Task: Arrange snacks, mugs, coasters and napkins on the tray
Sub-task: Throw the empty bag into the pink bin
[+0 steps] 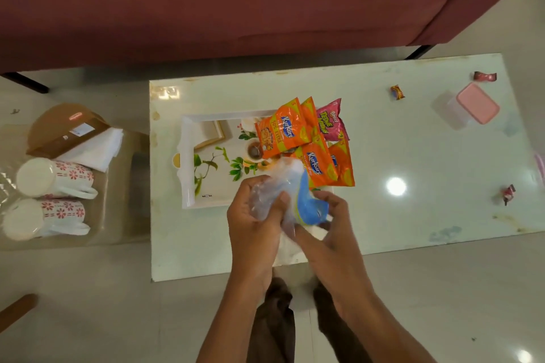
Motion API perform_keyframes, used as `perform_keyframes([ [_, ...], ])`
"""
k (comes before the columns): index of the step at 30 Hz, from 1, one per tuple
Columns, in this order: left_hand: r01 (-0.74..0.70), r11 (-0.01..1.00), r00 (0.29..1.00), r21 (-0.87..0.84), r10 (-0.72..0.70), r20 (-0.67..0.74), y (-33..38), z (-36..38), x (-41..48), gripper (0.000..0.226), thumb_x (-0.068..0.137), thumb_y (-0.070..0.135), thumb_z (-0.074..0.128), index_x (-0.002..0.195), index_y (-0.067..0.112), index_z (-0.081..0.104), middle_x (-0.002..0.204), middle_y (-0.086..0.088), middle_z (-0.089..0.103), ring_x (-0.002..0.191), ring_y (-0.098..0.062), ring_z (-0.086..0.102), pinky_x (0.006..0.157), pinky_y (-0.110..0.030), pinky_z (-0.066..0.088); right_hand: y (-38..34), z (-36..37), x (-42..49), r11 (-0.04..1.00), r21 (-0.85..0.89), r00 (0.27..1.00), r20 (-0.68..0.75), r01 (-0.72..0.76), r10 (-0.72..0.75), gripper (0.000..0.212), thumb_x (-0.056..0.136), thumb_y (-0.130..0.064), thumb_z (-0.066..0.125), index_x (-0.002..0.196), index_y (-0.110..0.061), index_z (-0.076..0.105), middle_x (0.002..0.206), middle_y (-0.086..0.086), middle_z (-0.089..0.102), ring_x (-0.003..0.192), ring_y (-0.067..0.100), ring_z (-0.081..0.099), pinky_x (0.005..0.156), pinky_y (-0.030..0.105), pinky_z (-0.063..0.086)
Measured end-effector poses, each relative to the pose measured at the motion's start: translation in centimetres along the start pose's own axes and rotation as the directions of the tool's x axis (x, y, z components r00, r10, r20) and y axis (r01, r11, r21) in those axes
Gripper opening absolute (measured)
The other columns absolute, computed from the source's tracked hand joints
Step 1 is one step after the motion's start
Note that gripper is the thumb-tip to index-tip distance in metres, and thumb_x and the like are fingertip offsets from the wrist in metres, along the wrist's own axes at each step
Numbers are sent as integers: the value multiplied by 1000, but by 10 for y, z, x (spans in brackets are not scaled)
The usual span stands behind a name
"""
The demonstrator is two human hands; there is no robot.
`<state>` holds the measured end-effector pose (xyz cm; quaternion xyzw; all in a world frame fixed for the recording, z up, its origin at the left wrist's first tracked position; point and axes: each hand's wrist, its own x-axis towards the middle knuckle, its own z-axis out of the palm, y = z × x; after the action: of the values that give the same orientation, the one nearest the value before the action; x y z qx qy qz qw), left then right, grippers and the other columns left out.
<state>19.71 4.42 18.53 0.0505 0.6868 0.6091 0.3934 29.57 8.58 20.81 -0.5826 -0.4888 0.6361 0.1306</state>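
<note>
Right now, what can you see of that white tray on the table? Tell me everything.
The tray is white, rectangular, glossy like plastic, with a raised rim and a handle cut-out at its left end. Green leaves, a book and a cup are printed inside. It lies flat on the pale table. Snack packets cover its right end; the left hand and right hand hold a clear bag over its near corner.

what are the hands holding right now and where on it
A clear plastic bag with blue print, held by both hands: the left hand grips its crumpled clear end, and the right hand pinches the blue printed side.
</note>
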Motion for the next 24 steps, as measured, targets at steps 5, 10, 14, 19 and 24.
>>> perform_keyframes([
  [5, 152, 963, 971, -222, -188, -150, -23, 32, 9, 20, 89, 7, 71, 98, 25, 71, 105, -4, 74, 107, -33, 69, 90, -53, 58, 12, -50, -7, 824, -320, 856, -67, 468, -512, 53, 87, -26, 72, 134, -34, 49, 140, -14, 43, 128, 8, 48, 92, 17, 48],
  [10, 294, 924, 941, -243, -324, -96, -38, 97, -4, 14, 92, 7, 67, 100, 18, 73, 106, -9, 76, 92, -22, 75, 71, -34, 62, 37, -117, 10, 580, -558, 780, 218, 593, -587, 63, 89, -47, 64, 146, -27, 45, 159, -5, 26, 133, 13, 46, 98, 22, 46],
  [14, 375, 914, 927, -155, -364, 93, -51, 171, -29, 20, 98, 10, 56, 105, 12, 75, 112, -15, 76, 106, -33, 72, 92, -46, 57, 46, -185, 38, 648, -575, 830, 101, 499, -549, 72, 83, -43, 73, 147, -33, 41, 156, -8, 36, 113, 13, 61, 84, 31, 59],
  [19, 313, 934, 836, 174, -358, 416, -67, 272, -44, 31, 91, 34, 59, 102, 11, 78, 107, -14, 77, 107, -33, 71, 102, -53, 50, 60, -284, 66, 823, -431, 842, -219, 370, -492, 51, 84, -27, 74, 131, -35, 57, 136, -15, 54, 101, 3, 64, 68, 25, 60],
  [24, 138, 903, 781, 407, -352, 516, -85, 365, -36, 53, 85, 63, 56, 117, 23, 70, 122, 6, 72, 118, -12, 64, 108, -47, 46, 75, -381, 91, 986, -16, 852, -502, 166, -152, 31, 86, -14, 72, 115, -23, 69, 102, -9, 74, 86, 2, 70, 74, 21, 59],
])
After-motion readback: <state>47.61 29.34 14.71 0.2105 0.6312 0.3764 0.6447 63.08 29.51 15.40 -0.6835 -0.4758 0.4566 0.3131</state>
